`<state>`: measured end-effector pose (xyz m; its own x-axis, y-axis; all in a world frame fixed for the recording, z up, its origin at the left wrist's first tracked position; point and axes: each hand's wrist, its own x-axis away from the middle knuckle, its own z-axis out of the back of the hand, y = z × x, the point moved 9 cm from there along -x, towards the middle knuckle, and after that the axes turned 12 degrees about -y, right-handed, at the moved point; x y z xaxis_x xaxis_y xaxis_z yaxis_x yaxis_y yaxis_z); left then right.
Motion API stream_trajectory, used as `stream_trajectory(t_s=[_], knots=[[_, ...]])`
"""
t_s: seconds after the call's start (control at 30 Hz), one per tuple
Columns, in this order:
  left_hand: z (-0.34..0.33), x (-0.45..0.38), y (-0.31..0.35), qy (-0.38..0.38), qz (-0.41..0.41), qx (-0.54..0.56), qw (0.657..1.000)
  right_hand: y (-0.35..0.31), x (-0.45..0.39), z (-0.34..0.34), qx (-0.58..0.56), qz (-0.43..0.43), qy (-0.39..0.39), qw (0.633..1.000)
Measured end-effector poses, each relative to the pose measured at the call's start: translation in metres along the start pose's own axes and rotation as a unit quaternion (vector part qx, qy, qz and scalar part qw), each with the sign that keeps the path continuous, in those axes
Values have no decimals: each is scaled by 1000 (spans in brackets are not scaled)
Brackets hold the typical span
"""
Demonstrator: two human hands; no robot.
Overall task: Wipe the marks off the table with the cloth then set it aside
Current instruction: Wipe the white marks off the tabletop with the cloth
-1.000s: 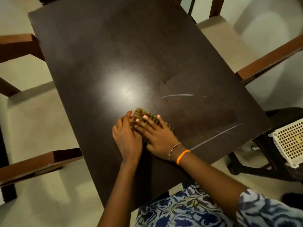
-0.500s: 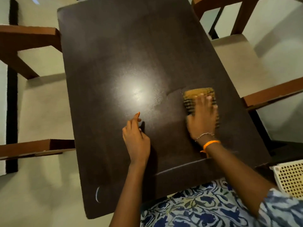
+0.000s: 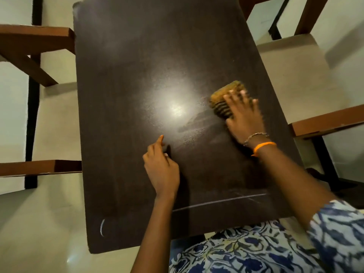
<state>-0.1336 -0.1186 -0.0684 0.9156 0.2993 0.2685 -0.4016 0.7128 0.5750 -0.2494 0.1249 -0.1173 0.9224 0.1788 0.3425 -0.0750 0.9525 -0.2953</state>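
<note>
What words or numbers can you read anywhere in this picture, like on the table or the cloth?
None: nothing here can be read as a word, number or label.
The table bears only white marks: a long line near its front edge and a short curve at its corner, neither a letter.
The cloth under the right hand shows stripes, no writing.

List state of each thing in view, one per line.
cloth: folded, flat on table, under right hand
right hand: fingers spread, pressing cloth
left hand: resting on table, forefinger out, holds nothing
table: partly wiped, marks remain
long line: unwiped, near front edge
curved mark: unwiped, front left corner
</note>
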Motion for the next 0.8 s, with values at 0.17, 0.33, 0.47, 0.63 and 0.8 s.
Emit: stream_trajectory(t_s=[0.17,0.33,0.47,0.63,0.8], knots=[[-15,0,20,0,11,-13,1000,65,2,22,-35,-137,45,989],[-11,3,17,-1,21,-20,1000,-52,-1,-16,-34,-39,16,999],[2,4,0,9,56,-26,998,-180,8,-63,-10,186,-89,978],[3,0,-1,-8,38,-31,999,-148,-27,-38,28,208,-57,976],[-17,-4,18,-61,13,-55,997,8,-69,29,-9,-16,44,999]])
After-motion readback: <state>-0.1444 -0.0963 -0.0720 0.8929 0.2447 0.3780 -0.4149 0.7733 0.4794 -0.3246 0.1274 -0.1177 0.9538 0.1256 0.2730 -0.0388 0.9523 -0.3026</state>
